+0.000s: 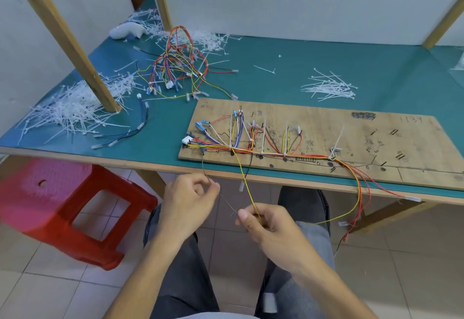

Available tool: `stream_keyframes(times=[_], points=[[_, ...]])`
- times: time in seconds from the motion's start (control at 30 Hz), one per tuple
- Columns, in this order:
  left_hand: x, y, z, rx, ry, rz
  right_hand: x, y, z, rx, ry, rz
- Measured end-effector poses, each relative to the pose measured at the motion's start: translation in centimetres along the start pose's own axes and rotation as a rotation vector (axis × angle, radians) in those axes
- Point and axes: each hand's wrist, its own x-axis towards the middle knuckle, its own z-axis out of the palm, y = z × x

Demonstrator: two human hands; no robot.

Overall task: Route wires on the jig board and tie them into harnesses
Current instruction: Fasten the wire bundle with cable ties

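Fingers of the left hand (pixel 187 208) pinch a thin black wire (pixel 227 202); right hand (pixel 268 225) curls round the yellow wire (pixel 244 180). Both wires run up to the jig board (pixel 389 138).

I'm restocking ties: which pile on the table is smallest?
The pile behind the board's right half; the heap round the post and the back heap are bigger and messier.

Red stool (pixel 50 200), wooden post (pixel 62 35), tiled floor (pixel 50 291)
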Motion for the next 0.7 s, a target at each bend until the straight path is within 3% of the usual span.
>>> stream_keyframes(times=[0.07,0.1,0.17,0.2,0.27,0.33,0.5,0.7], points=[[-0.4,2.0,-0.1,0.376,0.207,0.305,-0.6,-0.6,-1.2,0.009,-0.030,0.023],[-0.2,2.9,0.1,0.418,0.190,0.512,-0.7,-1.0,-1.7,0.005,-0.037,0.030],[1.1,4.3,0.6,0.448,-0.066,0.907,-0.5,-1.8,-2.8,-0.053,0.001,0.012],[1.8,5.1,0.8,0.451,-0.228,0.995,-0.4,-2.3,-3.4,-0.131,0.048,-0.020],[2.9,6.6,1.4,0.369,-0.480,0.981,-0.4,-3.4,-5.0,-0.261,0.099,-0.089],[3.7,7.1,1.7,0.232,-0.559,0.881,-0.6,-4.3,-6.8,-0.280,0.118,-0.100],[5.0,6.5,1.2,0.061,-0.516,0.709,-1.9,-5.5,-12.0,-0.141,0.224,-0.001],[5.5,6.2,0.9,-0.027,-0.498,0.611,-2.5,-6.6,-16.0,-0.016,0.142,-0.071]])
